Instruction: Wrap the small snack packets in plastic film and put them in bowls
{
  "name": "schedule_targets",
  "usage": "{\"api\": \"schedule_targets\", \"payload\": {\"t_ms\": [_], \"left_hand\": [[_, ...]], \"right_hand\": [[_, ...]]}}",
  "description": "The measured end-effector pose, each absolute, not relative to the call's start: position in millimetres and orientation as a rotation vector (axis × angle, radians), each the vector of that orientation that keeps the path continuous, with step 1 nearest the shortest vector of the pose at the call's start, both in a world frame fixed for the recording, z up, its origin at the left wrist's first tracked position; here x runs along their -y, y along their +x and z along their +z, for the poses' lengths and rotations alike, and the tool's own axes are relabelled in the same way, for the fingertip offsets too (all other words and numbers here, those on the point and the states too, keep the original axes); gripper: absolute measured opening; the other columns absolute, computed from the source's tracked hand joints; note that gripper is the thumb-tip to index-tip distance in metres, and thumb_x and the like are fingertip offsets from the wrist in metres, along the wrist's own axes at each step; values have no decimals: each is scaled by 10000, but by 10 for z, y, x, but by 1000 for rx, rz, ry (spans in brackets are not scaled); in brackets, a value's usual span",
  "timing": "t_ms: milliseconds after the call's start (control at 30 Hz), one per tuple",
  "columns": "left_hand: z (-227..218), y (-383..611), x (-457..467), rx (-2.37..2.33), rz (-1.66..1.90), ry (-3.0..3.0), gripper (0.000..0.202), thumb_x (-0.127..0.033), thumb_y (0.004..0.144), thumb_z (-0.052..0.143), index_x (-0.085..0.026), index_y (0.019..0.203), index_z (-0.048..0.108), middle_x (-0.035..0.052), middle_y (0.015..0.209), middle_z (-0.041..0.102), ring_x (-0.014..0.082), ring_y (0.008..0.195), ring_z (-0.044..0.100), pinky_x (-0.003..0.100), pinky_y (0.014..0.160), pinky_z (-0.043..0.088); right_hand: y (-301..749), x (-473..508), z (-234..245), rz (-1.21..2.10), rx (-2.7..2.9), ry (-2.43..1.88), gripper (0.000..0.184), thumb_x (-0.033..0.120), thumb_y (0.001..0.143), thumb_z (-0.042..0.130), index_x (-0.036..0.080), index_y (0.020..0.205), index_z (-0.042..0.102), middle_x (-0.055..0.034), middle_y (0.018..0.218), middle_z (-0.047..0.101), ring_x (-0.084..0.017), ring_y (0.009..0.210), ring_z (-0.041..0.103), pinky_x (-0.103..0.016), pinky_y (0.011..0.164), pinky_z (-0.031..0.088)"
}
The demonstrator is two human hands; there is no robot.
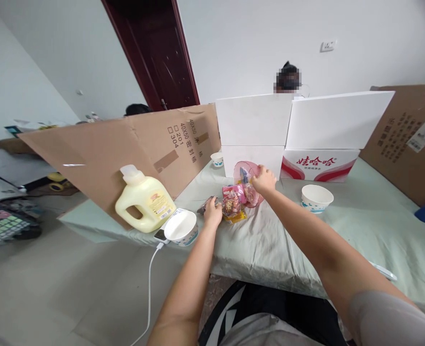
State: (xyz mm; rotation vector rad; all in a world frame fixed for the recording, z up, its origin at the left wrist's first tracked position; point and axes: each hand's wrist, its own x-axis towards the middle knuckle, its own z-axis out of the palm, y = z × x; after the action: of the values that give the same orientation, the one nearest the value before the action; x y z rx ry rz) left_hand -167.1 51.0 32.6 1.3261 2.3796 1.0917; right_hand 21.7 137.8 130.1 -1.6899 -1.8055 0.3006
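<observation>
My right hand (pixel 264 179) grips the rim of a pink see-through plastic basket (pixel 242 169), which is tipped on its side with its opening towards me. Wrapped snacks spill at its mouth: a pink packet (pixel 230 192), a clear-wrapped piece (pixel 231 206) and a yellow packet (pixel 237 219). A further reddish packet (pixel 250 194) lies against the basket. To the left of this pile, my left hand (pixel 213 211) has its fingers closed on a dark packet (pixel 203 205). The fingers partly hide that packet, and its contents cannot be made out.
Paper bowls stand left (pixel 181 230), right (pixel 317 198) and behind (pixel 217 159). A yellow detergent jug (pixel 145 199) stands by a cabled white device (pixel 160 235). White boxes (pixel 254 120) and cardboard (pixel 169 144) wall the cloth-covered table (pixel 270 245). Behind the boxes is a person (pixel 288 79).
</observation>
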Motion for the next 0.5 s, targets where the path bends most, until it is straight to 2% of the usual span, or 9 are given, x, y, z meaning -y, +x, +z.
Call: {"api": "schedule_targets", "payload": {"t_ms": [67, 167, 233, 300, 367, 433, 500], "left_hand": [[428, -1598, -459, -2388, 1061, 1384, 414, -314, 903, 436, -230, 1294, 545, 93, 1438, 494, 253, 1346, 431, 407, 1104, 362], [665, -1414, -426, -2454, 1096, 1549, 538, -471, 911, 416, -223, 1386, 458, 117, 1537, 346, 346, 1396, 325, 524, 1133, 277], [851, -1277, -518, -2399, 1070, 1939, 600, -520, 897, 435, -234, 1423, 410, 105, 1555, 308, 346, 1416, 278, 514, 1148, 250], [1013, -1166, -729, -2169, 855, 2310, 691, -518, 838, 540, -268, 1455, 357, 70, 1575, 269, 338, 1445, 213, 496, 1161, 233], [1115, -1096, -1016, -2040, 591, 2346, 840, -536, 718, 667, -274, 1453, 356, 78, 1601, 187, 408, 1461, 97, 575, 1141, 215], [1146, -1058, -1300, -1969, 432, 2228, 839, -514, 642, 726, -270, 1394, 445, 101, 1581, 231, 443, 1451, 84, 614, 1127, 195], [1116, -1030, -1515, -1928, 430, 2170, 756, -482, 639, 726, -266, 1331, 514, 106, 1523, 350, 421, 1440, 158, 591, 1136, 189]], "right_hand": [[246, -1392, 1306, 294, 1815, -1685, 532, 330, 845, 495, 209, 1359, 437, -155, 1223, 554, -312, 1160, 492, -451, 977, 325], [226, -1406, 1307, 266, 1861, -1656, 555, 330, 832, 504, 217, 1370, 433, -150, 1236, 553, -315, 1166, 490, -450, 982, 322], [182, -1410, 1302, 236, 1895, -1630, 578, 345, 827, 515, 214, 1382, 426, -152, 1247, 549, -318, 1175, 484, -449, 990, 320], [133, -1406, 1296, 195, 1923, -1599, 576, 358, 836, 506, 212, 1387, 426, -154, 1252, 547, -315, 1175, 482, -447, 992, 320], [104, -1397, 1289, 150, 1966, -1556, 566, 357, 842, 493, 214, 1386, 430, -151, 1257, 544, -310, 1171, 479, -441, 989, 322], [110, -1392, 1280, 118, 2018, -1523, 571, 347, 841, 486, 218, 1393, 426, -147, 1267, 539, -306, 1166, 477, -437, 986, 324], [143, -1397, 1268, 118, 2051, -1522, 588, 338, 836, 485, 214, 1407, 413, -147, 1280, 534, -305, 1164, 474, -434, 982, 328]]}}
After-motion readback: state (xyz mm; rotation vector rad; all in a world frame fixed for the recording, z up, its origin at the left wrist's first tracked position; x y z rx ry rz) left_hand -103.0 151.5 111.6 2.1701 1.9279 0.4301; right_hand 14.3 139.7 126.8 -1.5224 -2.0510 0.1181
